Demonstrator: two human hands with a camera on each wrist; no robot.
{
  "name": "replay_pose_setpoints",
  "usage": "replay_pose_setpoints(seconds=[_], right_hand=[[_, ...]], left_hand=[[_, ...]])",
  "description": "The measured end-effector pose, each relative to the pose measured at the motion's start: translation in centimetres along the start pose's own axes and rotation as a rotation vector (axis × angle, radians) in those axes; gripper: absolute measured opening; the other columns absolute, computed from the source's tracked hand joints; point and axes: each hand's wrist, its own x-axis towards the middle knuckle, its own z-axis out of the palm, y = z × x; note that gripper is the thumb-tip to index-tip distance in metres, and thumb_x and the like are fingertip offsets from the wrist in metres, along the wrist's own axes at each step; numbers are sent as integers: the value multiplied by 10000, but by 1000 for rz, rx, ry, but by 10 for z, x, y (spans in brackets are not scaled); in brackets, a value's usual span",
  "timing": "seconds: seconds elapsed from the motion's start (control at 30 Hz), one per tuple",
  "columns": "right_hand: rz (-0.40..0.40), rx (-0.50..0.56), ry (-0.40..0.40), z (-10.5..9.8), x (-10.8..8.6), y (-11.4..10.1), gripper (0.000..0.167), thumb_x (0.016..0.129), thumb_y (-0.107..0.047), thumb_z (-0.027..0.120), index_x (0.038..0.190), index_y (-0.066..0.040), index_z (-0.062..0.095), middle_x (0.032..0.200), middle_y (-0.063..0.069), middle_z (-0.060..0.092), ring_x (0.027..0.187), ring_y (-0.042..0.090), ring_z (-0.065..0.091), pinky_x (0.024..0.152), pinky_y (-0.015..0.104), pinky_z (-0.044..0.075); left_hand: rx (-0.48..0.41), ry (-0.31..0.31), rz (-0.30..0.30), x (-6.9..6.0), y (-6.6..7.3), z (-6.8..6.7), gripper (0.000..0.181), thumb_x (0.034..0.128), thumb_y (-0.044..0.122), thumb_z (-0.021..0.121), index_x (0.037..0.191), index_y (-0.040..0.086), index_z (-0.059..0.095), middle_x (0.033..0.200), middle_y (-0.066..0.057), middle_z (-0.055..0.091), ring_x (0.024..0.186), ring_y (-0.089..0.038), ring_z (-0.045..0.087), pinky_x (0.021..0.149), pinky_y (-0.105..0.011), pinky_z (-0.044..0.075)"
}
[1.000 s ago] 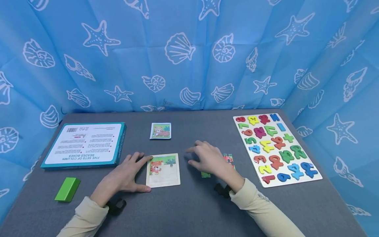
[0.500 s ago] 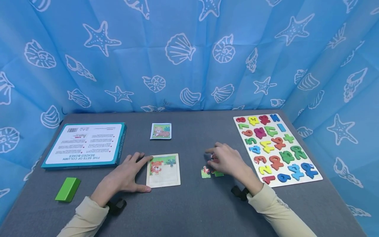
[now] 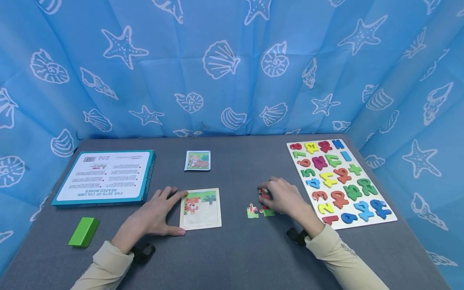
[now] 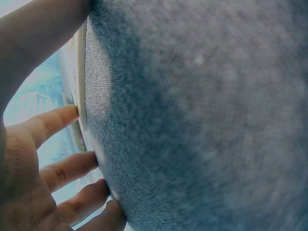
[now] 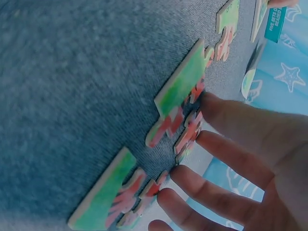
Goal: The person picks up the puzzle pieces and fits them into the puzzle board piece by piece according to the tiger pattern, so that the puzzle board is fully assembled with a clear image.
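In the head view my left hand [image 3: 155,217] rests at the left side of a square wooden puzzle board [image 3: 201,221]. Its index finger touches the upper corner and its thumb the lower one; the left wrist view shows the fingers spread and fairly straight. Tiger and green pieces [image 3: 192,204] fill part of the board. To the right, my right hand [image 3: 284,197] has thumb and index finger on either side of a red puzzle piece [image 5: 188,132], pinching it close to the table. Other loose pieces lie around it: one green-edged piece [image 5: 180,84] and another [image 5: 103,197].
A small tiger picture card [image 3: 197,160] lies behind the board. At the right is a colourful number and letter board [image 3: 337,193]. A blue-edged box [image 3: 105,177] and a green block [image 3: 84,232] are at the left. A blue curtain [image 3: 232,80] hangs behind the table.
My right hand has moved right, from beside the puzzle board to the loose pieces, its thumb and index finger coming down around a red one. My left hand has stayed on the board.
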Motion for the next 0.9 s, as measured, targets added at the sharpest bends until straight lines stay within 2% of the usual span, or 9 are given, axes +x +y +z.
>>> replay_pose_setpoints(seconds=[0.23,0.6,0.9], right_hand=[[-10,16,8,1,1,0,342,924,-241,761,1223,-79,732,1057,114,695,892,219,621,639,333,501],[-12,50,14,4,3,-1,312,926,-235,754,1196,-80,735,1004,106,674,804,174,558,602,288,435],[3,79,19,6,4,0,293,923,-235,743,1181,-99,738,1019,107,677,821,180,569,609,308,448]], left_hand=[[-4,1,-2,-1,0,0,1122,668,741,819,1564,209,401,1538,-222,418,1296,-423,472,997,-642,485],[-8,5,1,-1,-1,1,1123,670,739,818,1563,200,402,1535,-227,420,1301,-432,470,1002,-647,480],[-4,9,1,1,-2,1,1118,674,748,810,1565,208,402,1544,-221,416,1314,-430,466,1013,-645,476]])
